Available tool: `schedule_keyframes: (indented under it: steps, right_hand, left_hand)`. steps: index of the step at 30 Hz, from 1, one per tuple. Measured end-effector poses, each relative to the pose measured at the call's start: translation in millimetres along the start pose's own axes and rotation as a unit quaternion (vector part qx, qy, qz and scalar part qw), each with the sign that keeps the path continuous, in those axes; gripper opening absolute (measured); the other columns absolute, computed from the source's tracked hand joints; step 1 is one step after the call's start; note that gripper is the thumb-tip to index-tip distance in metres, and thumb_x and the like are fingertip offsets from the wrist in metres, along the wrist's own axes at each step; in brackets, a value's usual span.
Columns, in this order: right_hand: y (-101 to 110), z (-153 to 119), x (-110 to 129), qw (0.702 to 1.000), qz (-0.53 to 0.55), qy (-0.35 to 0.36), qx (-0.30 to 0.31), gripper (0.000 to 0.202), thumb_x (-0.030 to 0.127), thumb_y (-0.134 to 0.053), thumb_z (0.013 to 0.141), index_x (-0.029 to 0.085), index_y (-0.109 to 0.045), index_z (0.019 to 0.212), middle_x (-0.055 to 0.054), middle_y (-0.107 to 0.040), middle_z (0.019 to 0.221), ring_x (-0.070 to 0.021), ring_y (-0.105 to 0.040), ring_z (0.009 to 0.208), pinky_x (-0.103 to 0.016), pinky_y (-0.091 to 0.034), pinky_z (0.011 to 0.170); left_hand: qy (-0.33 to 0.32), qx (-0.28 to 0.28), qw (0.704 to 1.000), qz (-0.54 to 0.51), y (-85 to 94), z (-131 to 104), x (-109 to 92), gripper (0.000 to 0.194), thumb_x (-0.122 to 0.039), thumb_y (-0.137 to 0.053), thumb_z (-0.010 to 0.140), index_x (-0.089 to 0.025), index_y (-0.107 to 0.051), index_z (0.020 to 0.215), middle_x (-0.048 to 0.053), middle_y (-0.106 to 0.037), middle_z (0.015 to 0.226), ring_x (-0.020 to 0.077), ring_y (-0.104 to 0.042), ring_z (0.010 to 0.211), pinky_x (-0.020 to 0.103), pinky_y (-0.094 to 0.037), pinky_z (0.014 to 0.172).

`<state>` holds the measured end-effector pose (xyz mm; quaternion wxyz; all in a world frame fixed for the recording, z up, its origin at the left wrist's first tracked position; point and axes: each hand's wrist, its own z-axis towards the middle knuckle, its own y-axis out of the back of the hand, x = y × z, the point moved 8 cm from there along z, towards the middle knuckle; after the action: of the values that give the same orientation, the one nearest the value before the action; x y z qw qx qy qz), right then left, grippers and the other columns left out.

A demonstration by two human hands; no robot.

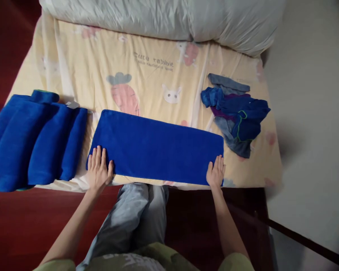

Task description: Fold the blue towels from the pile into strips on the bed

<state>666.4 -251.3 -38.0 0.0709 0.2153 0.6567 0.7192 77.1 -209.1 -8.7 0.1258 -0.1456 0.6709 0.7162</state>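
Note:
A blue towel (161, 150) lies flat as a long rectangle along the near edge of the bed. My left hand (98, 169) rests on its near left corner, fingers stretched out and thumb apart. At the opposite end, my right hand (216, 172) lies flat on the near right corner with its fingers extended. Neither hand grips the cloth. Left of the towel sit several rolled or folded blue towels (49, 143), side by side, with a white tag showing on top.
A crumpled heap of blue, grey and purple cloths (240, 116) lies on the right of the bed. The yellow rabbit-print sheet (152, 90) covers the bed. A bulky pale grey quilt (158, 17) spans the far side. A pale wall (307, 113) stands at right.

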Motion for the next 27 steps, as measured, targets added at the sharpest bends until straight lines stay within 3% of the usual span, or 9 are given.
schedule_keyframes:
  steps: [8,12,15,19,22,24,27]
  right_hand:
    - [1.1,6.2,10.8,0.999,-0.008,-0.037,0.027,0.077,0.051,-0.011,0.107,0.005,-0.022,0.168,-0.014,-0.019,0.175,-0.0250,-0.014,0.165,-0.055,-0.008,0.134]
    - [16.4,-1.3,43.8,0.995,0.004,-0.076,0.059,0.074,0.045,-0.019,0.106,0.001,-0.027,0.165,-0.020,-0.019,0.174,-0.0327,-0.013,0.164,-0.065,-0.004,0.131]
    - [24.6,-63.5,111.8,0.997,0.053,0.013,0.051,0.071,0.044,-0.029,0.105,0.005,-0.032,0.164,-0.018,-0.020,0.174,-0.0339,-0.010,0.165,-0.065,-0.004,0.131]
    - [6.3,-224.2,209.3,0.977,0.170,0.119,0.052,0.059,0.039,-0.037,0.104,0.029,-0.043,0.161,-0.003,-0.032,0.172,-0.0255,-0.018,0.164,-0.056,-0.018,0.133]
    - [-21.8,-322.6,252.3,0.969,0.169,0.126,0.132,0.048,0.032,-0.052,0.096,0.034,-0.064,0.143,-0.002,-0.039,0.168,-0.0305,-0.024,0.162,-0.062,-0.018,0.131]
    - [-26.9,-352.6,264.9,0.965,0.144,0.134,0.176,0.044,0.029,-0.054,0.095,0.026,-0.070,0.136,-0.008,-0.050,0.162,-0.0322,-0.023,0.163,-0.065,-0.010,0.131]
    - [-13.4,-355.4,270.8,0.954,0.123,0.177,0.208,0.042,0.024,-0.052,0.096,0.017,-0.072,0.131,-0.013,-0.064,0.148,-0.0290,-0.024,0.162,-0.062,-0.002,0.132]
  left_hand:
    - [0.017,-0.020,1.000,-0.002,-2.3,0.2,4.5,0.070,-0.041,-0.043,0.103,-0.021,-0.028,0.168,0.008,-0.007,0.178,0.0333,-0.006,0.164,0.061,-0.012,0.132]
    - [0.016,-0.009,0.999,-0.035,6.6,5.4,1.7,0.069,-0.042,-0.040,0.103,-0.010,-0.034,0.164,0.018,-0.012,0.176,0.0368,-0.004,0.164,0.064,-0.012,0.131]
    - [-0.004,0.011,0.998,-0.056,13.4,-24.4,-18.2,0.067,-0.042,-0.038,0.103,-0.007,-0.038,0.161,0.021,-0.015,0.175,0.0387,-0.002,0.164,0.066,-0.015,0.130]
    - [-0.086,0.081,0.991,-0.070,-1.5,-132.1,-56.0,0.066,-0.044,-0.036,0.104,-0.013,-0.039,0.162,0.019,-0.022,0.173,0.0368,-0.010,0.163,0.061,-0.022,0.131]
    - [-0.094,0.124,0.987,-0.044,-18.0,-205.6,-57.0,0.070,-0.050,-0.037,0.104,-0.013,-0.037,0.163,0.024,-0.031,0.169,0.0377,-0.031,0.158,0.057,-0.038,0.124]
    - [-0.101,0.110,0.989,-0.015,-16.9,-226.9,-50.6,0.071,-0.051,-0.037,0.104,-0.012,-0.037,0.163,0.024,-0.035,0.167,0.0389,-0.038,0.154,0.057,-0.043,0.120]
    - [-0.155,0.091,0.983,0.029,-5.3,-232.3,-49.4,0.069,-0.048,-0.041,0.104,-0.010,-0.040,0.161,0.023,-0.037,0.166,0.0389,-0.041,0.152,0.055,-0.043,0.118]
